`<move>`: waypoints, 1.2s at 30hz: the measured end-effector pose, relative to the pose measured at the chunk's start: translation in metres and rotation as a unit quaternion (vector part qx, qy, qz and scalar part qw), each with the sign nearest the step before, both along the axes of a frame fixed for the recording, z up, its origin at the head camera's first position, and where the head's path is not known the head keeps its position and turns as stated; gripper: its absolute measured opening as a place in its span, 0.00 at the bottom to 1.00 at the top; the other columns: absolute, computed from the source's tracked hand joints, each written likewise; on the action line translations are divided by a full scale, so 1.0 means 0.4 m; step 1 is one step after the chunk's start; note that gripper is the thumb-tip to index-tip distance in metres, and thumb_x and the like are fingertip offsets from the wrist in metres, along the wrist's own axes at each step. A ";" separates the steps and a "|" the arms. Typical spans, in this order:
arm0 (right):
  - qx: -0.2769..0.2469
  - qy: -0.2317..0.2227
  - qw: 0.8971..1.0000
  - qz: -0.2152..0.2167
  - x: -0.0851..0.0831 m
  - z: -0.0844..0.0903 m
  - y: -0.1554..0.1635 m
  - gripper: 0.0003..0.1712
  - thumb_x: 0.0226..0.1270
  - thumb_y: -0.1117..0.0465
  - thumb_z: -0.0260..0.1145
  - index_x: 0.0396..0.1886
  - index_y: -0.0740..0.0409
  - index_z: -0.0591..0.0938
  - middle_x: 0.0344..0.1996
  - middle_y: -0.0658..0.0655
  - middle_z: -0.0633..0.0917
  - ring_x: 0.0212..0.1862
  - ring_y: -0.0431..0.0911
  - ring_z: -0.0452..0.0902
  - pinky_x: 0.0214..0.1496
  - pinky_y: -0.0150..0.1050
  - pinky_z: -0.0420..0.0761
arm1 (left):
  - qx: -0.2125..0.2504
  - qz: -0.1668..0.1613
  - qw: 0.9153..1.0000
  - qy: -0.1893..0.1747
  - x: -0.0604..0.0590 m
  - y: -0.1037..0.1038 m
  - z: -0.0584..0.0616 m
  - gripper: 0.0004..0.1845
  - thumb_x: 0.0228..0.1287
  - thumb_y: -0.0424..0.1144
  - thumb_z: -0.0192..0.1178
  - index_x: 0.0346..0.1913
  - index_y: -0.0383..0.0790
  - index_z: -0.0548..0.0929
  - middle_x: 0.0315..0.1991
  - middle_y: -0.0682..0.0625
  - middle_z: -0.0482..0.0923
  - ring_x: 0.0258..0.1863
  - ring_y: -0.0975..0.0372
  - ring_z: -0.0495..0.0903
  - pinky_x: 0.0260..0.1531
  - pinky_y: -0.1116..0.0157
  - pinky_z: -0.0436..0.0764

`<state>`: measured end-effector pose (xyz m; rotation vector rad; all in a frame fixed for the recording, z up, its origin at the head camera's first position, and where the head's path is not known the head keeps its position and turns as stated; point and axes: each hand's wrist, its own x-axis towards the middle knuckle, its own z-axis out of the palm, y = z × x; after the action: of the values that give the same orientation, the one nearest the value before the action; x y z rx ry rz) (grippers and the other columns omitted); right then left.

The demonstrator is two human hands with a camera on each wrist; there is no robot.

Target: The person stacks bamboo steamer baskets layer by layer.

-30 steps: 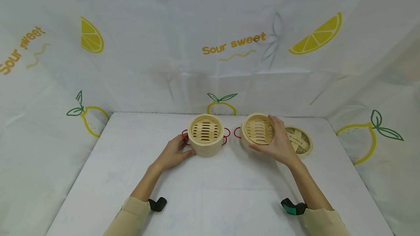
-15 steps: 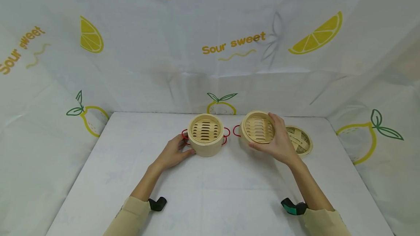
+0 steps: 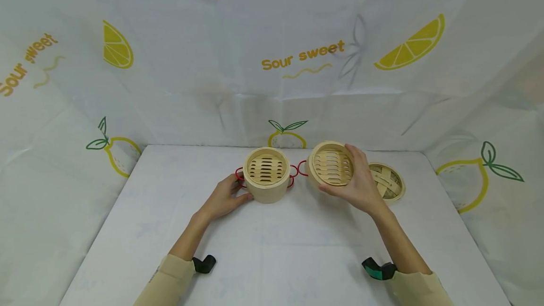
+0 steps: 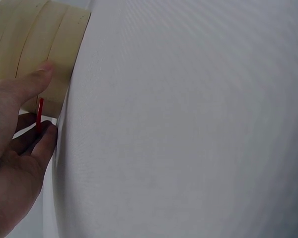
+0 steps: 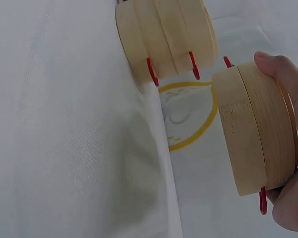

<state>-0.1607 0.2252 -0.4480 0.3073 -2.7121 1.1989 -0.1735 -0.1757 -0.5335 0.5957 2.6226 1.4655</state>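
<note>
The right hand (image 3: 359, 185) holds a light, stiff bamboo steamer tray (image 3: 330, 168) by its rim, tilted just above the counter (image 3: 272, 249), beside the stacked steamer (image 3: 267, 175) the left hand (image 3: 223, 198) grips at the wall near its red handle, fingers partly hidden, probably pinching it.

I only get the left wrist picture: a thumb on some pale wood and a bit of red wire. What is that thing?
Observer: A bamboo steamer basket with red wire handles; the left hand holds its side on the white table.
Operator: Is the other hand busy?
Observer: Yes, the right hand grips a second steamer tier, tilted and lifted off the table.
Operator: Anything else out there?
Observer: A woven lid lies flat behind that hand.
</note>
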 end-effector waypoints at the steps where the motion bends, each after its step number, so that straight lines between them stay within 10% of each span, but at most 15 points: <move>1: -0.003 0.002 1.000 0.000 0.000 0.001 -0.002 0.79 0.43 0.48 0.92 0.89 0.57 0.53 0.84 0.68 0.59 0.84 0.68 0.56 0.81 0.80 0.64 | 0.001 0.000 1.000 0.001 0.000 0.000 -0.001 0.38 0.68 0.36 0.77 0.76 0.32 0.72 0.69 0.37 0.80 0.72 0.45 0.81 0.75 0.52 0.83; 36: -0.020 0.045 0.999 0.022 0.024 0.035 -0.073 0.79 0.40 0.48 0.93 0.88 0.55 0.54 0.83 0.65 0.61 0.83 0.64 0.59 0.82 0.76 0.67 | -0.001 0.008 1.000 0.000 0.002 -0.002 -0.002 0.39 0.69 0.40 0.77 0.77 0.32 0.72 0.71 0.36 0.79 0.72 0.45 0.81 0.74 0.51 0.83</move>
<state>-0.1509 0.1961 -0.4341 0.4074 -2.6131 1.2191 -0.1726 -0.1763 -0.5345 0.5765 2.6339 1.4662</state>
